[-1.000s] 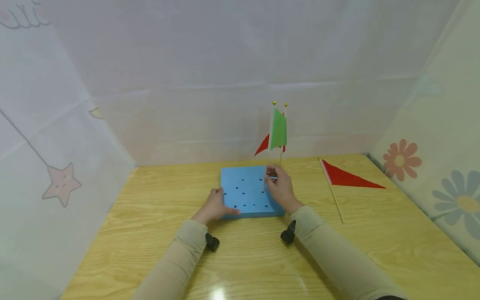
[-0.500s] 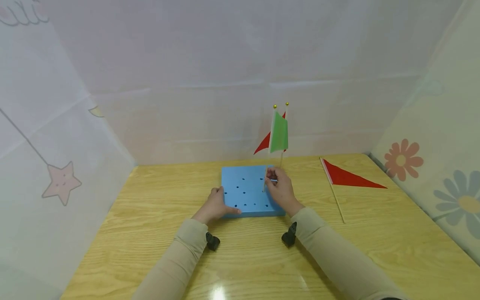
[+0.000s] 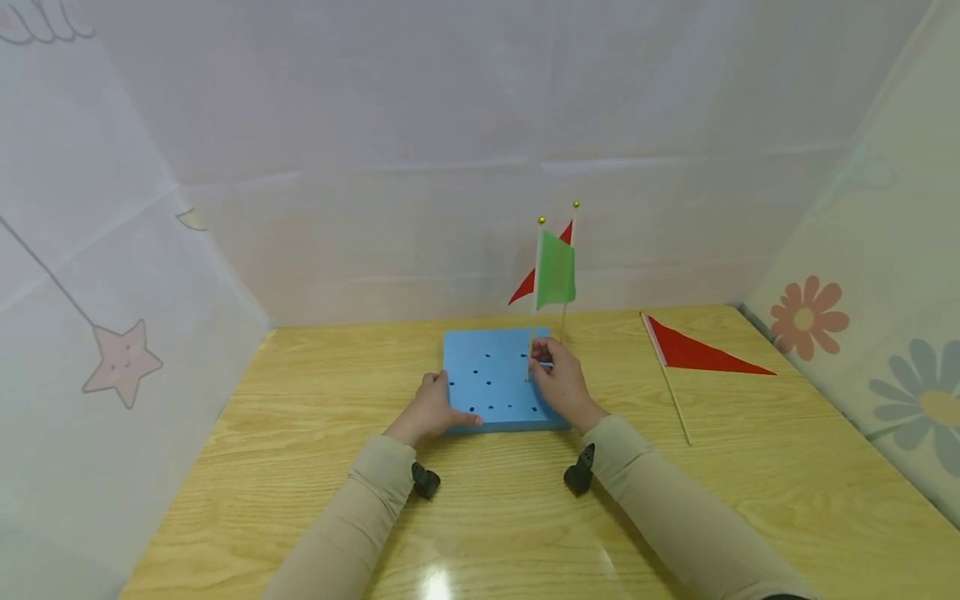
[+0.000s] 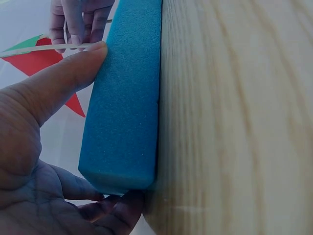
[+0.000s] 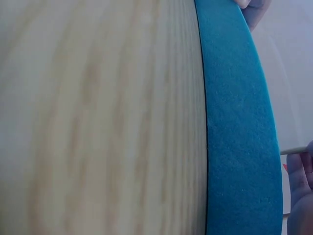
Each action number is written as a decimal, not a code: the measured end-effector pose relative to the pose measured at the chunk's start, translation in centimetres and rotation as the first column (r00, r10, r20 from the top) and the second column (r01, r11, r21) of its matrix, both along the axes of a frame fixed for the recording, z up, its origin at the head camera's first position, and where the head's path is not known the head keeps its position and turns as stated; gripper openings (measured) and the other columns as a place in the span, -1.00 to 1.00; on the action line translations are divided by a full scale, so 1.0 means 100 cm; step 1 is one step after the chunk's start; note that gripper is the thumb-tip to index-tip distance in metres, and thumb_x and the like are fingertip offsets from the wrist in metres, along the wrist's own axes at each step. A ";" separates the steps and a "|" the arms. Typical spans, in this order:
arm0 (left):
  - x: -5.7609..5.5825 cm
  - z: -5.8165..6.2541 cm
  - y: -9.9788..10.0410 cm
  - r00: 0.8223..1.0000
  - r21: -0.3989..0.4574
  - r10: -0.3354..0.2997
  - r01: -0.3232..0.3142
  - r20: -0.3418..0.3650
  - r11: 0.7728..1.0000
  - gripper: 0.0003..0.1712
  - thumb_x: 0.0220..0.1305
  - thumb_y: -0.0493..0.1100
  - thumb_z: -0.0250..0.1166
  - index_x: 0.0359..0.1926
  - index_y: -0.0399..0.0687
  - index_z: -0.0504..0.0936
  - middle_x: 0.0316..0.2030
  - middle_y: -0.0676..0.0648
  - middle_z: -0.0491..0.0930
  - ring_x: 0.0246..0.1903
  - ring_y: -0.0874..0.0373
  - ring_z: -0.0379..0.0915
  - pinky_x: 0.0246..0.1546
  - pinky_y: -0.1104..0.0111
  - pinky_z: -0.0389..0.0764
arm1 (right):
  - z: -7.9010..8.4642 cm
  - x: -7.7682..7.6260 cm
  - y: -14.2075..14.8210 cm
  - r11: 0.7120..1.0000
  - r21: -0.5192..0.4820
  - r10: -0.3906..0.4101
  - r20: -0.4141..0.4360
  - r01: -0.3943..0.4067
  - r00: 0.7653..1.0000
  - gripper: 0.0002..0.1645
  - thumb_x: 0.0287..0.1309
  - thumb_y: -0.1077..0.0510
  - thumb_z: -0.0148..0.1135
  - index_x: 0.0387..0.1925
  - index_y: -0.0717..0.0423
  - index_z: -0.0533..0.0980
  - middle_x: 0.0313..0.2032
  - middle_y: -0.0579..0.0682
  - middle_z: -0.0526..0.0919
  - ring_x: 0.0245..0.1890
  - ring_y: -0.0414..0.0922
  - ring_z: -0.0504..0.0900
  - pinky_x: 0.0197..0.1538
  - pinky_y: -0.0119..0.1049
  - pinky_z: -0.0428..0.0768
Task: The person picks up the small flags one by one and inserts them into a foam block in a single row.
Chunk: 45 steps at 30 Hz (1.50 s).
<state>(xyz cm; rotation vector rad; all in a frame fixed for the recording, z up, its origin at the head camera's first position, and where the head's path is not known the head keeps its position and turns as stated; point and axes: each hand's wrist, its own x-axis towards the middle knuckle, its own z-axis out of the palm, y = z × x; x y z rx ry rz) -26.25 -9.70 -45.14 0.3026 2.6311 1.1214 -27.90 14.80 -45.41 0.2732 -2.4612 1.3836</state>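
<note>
A blue foam block [image 3: 463,346] with several small holes in its top lies on the table. My left hand [image 3: 431,410] grips its near left corner; in the left wrist view the thumb rests at the upper edge and the fingers wrap the side of the foam [image 4: 124,112]. Above the block's right half, my right hand [image 3: 564,379] pinches the thin wooden stick of a green flag [image 3: 555,271]. The stick stands nearly upright, its lower end at a hole. Behind it a red pennant [image 3: 522,287] stands upright on its own gold-tipped stick, partly hidden by the green cloth.
Another red pennant [image 3: 690,346] lies flat on the wooden table [image 3: 315,492], right of the block, its stick pointing toward me. Pale printed cloth [image 3: 405,242] hangs behind the table and along both sides.
The green flag has come down slightly, and its gold tip has swung left, away from the red pennant's tip. My left hand keeps its place on the block.
</note>
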 end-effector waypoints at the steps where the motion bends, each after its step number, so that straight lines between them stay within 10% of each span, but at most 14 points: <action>1: 0.000 0.000 0.000 1.000 -0.001 -0.001 0.001 -0.004 1.000 0.37 0.12 0.07 0.63 0.60 -0.43 -0.09 0.53 -0.47 -0.05 0.50 -0.32 0.02 0.39 -0.09 0.28 | 0.000 0.000 0.000 1.000 0.005 0.004 -0.001 -0.004 1.000 -0.82 0.39 0.41 0.19 -0.01 0.33 0.50 -0.09 0.23 0.63 -0.01 0.13 0.61 0.08 0.06 0.63; 45: 0.001 -0.002 -0.001 1.000 0.017 -0.005 0.005 0.000 1.000 0.38 0.12 0.06 0.63 0.60 -0.44 -0.10 0.53 -0.48 -0.06 0.49 -0.33 0.02 0.39 -0.10 0.28 | 0.013 0.021 0.053 0.989 -0.134 0.075 0.131 -0.057 0.989 -0.61 0.50 0.25 0.16 0.19 0.45 0.47 0.05 0.29 0.61 0.06 0.09 0.56 0.00 -0.52 0.51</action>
